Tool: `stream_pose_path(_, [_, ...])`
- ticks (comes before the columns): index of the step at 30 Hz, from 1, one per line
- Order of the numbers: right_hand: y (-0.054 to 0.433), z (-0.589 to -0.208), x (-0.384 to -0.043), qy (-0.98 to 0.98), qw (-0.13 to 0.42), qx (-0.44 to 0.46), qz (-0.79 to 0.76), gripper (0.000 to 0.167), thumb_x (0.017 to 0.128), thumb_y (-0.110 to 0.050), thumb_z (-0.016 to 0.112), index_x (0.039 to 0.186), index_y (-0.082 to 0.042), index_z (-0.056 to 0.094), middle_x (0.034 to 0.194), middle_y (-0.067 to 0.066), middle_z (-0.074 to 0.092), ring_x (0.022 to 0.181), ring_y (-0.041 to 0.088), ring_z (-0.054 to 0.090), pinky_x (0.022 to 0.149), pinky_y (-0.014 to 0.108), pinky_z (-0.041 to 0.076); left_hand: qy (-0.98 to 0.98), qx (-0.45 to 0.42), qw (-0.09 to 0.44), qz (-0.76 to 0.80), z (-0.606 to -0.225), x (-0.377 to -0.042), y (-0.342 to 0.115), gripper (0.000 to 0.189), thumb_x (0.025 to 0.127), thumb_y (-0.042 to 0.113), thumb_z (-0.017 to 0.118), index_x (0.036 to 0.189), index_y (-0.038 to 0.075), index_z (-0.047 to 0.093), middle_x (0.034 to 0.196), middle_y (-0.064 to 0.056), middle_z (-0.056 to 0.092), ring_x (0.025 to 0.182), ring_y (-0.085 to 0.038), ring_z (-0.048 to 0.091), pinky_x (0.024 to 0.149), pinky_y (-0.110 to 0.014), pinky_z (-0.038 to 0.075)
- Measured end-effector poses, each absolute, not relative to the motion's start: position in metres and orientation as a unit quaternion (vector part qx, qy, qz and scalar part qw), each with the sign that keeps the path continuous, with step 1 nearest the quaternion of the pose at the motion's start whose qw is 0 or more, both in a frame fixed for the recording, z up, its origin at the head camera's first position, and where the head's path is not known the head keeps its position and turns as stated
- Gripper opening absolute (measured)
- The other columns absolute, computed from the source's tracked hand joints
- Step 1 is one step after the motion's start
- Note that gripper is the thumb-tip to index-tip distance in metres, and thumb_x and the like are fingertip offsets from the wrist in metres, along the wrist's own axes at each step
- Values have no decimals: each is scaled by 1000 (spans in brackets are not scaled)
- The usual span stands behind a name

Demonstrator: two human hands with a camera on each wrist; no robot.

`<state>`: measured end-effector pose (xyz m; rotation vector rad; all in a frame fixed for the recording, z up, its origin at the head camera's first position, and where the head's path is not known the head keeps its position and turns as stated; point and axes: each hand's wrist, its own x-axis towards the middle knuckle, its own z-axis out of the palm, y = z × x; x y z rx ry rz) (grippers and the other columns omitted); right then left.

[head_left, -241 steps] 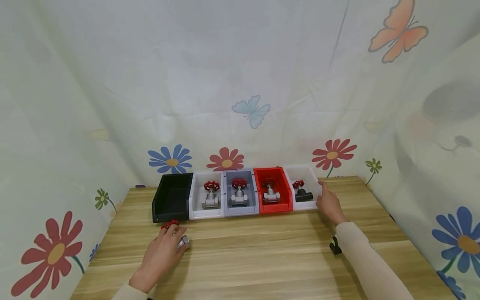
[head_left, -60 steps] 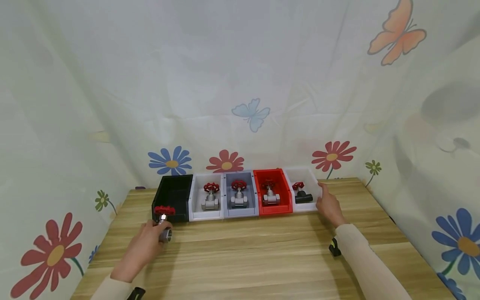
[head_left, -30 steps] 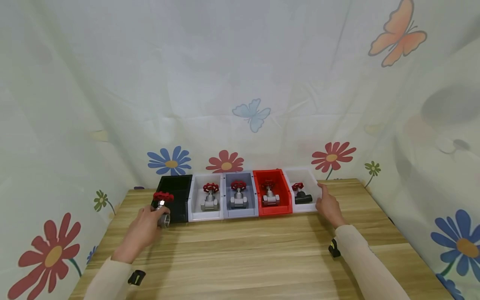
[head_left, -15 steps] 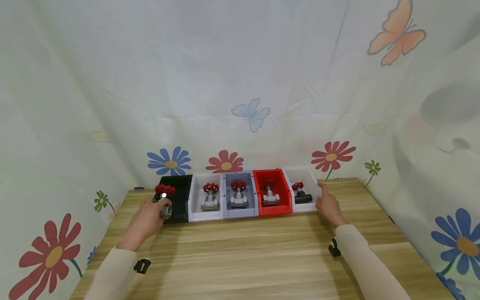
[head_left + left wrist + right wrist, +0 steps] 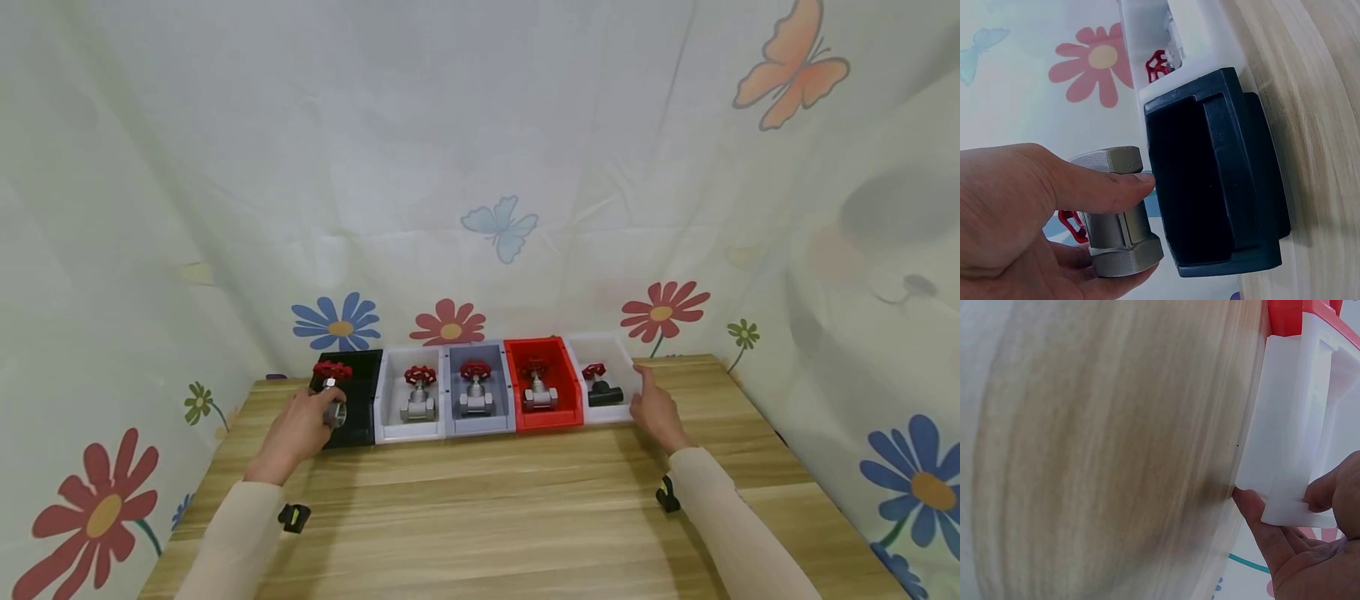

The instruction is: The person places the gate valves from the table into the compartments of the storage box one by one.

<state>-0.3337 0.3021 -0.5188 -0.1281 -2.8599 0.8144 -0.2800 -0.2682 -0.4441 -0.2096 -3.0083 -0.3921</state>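
Note:
My left hand [image 5: 296, 432] grips a silver gate valve [image 5: 1124, 228] with a red handwheel [image 5: 332, 370]. In the left wrist view the thumb lies along the valve body and the fingers curl beneath it. The valve is held at the left front part of the black bin [image 5: 363, 423], whose visible inside shows nothing. At the far right of the row, my right hand [image 5: 660, 415] pinches the side wall of a white bin [image 5: 1285, 450], thumb over the rim and fingers outside. That bin holds a black valve [image 5: 605, 393] with a red handwheel.
Between the end bins stand another white bin [image 5: 386, 425], a grey-blue bin [image 5: 480, 427] and a red bin [image 5: 551, 419]. Each holds a silver valve with a red handwheel. Behind the wooden table [image 5: 480, 517] hangs a flowered curtain [image 5: 480, 142].
The left hand has raised the valve from the table before the black bin and brought it forward to that bin's front left. My right hand has stayed at the white bin.

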Motion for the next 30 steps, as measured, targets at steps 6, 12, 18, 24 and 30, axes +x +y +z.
stream_pose_path(6, [302,-519,-335,-958,88,-38,269,56,95,-4,47,148,-3,28,96,32,64,72,32,55,71,48,47,-988,-68,44,-134,-446,-285,-269,50,77,-8,66,122,12,62,110,-30,55,95,-40,51,80,-59,50])
stream_pose_path(12, [303,-519,-334,-958,87,-42,271,56,95,-4,46,148,-3,28,99,33,64,73,32,55,72,47,47,-986,-78,56,-135,-449,-292,-270,49,77,-7,65,121,11,63,107,-29,56,92,-39,52,77,-57,49])
stream_pose_path(18, [303,-520,-334,-958,93,-37,270,56,94,-3,46,147,-2,28,96,33,64,71,32,54,70,47,47,-985,-80,63,-142,-452,-299,-268,47,77,-6,66,121,10,62,104,-28,57,89,-37,53,77,-56,49])
stream_pose_path(24, [304,-521,-335,-958,91,-39,268,56,95,-4,46,148,-2,28,91,29,64,68,30,53,68,45,46,-984,-74,57,-149,-458,-305,-267,46,77,-5,65,121,10,62,105,-28,56,91,-38,53,79,-55,48])
stream_pose_path(30, [302,-521,-335,-958,82,-45,271,56,96,-4,45,148,-3,27,94,30,64,69,29,52,68,43,45,-984,-69,50,-156,-466,-310,-268,47,78,-4,65,122,10,60,110,-31,56,97,-43,53,83,-58,48])
